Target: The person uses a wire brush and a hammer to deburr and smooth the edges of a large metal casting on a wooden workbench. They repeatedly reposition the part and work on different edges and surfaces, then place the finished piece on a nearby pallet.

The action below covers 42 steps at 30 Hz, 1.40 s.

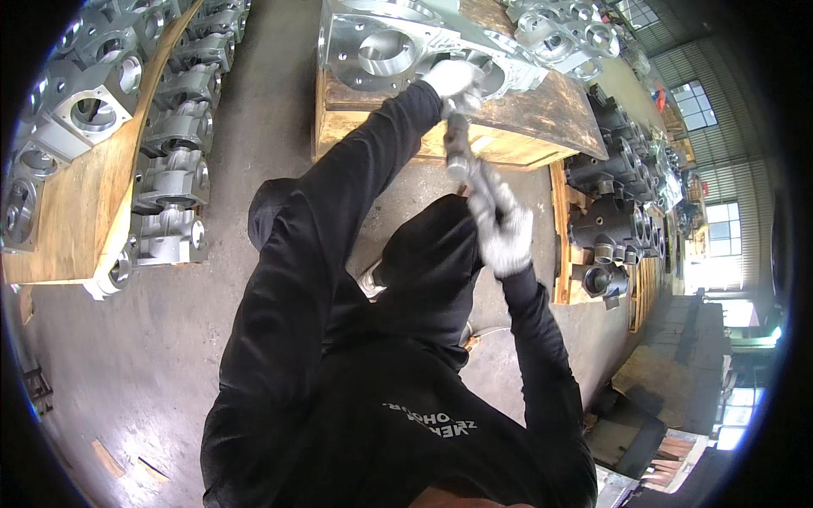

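Note:
Both my hands wear white work gloves, on black sleeves. My left hand (pixel 450 80) is stretched forward and closed around the front end of a long grey hand tool (pixel 458 140), right at a bore of the large machined metal housing (pixel 381 51). My right hand (pixel 501 224) grips the rear part of the same tool, nearer my body. The housing lies on a wooden pallet (pixel 517 127). The tool's tip is hidden by my left glove.
Rows of grey cast housings (pixel 174 127) stand on a wooden pallet at the left. More shiny and dark castings (pixel 610 229) line pallets at the right. Bare concrete floor (pixel 127 372) lies between them. Windows glow at far right.

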Each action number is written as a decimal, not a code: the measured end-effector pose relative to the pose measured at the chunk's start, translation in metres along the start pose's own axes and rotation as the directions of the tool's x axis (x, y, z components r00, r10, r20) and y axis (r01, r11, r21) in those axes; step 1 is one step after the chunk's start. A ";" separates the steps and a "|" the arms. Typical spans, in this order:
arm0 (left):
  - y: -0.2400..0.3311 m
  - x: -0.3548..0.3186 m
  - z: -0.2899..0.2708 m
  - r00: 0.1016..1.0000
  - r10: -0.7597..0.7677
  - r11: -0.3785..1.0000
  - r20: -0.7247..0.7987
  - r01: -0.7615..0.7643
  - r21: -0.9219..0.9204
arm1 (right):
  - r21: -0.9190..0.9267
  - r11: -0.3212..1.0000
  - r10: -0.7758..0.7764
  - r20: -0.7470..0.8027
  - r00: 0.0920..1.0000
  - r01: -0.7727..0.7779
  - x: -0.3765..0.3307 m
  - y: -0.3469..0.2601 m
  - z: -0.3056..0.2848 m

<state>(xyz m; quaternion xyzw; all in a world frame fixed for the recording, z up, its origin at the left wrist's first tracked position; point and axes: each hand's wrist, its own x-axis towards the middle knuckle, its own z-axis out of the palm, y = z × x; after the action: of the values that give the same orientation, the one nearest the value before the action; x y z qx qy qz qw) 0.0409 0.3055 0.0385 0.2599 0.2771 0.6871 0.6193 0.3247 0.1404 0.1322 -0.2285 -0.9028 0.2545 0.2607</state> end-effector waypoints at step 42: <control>-0.010 -0.090 0.053 0.980 -0.036 0.997 -0.194 0.022 -0.072 | 0.124 0.980 -0.149 -0.081 0.985 0.159 -0.027 0.023 -0.020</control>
<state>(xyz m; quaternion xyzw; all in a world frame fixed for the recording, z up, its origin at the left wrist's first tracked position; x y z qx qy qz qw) 0.0935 0.2198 0.0676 0.1656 0.3160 0.7094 0.6078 0.3629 0.1500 0.1241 -0.1494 -0.8894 0.2834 0.3261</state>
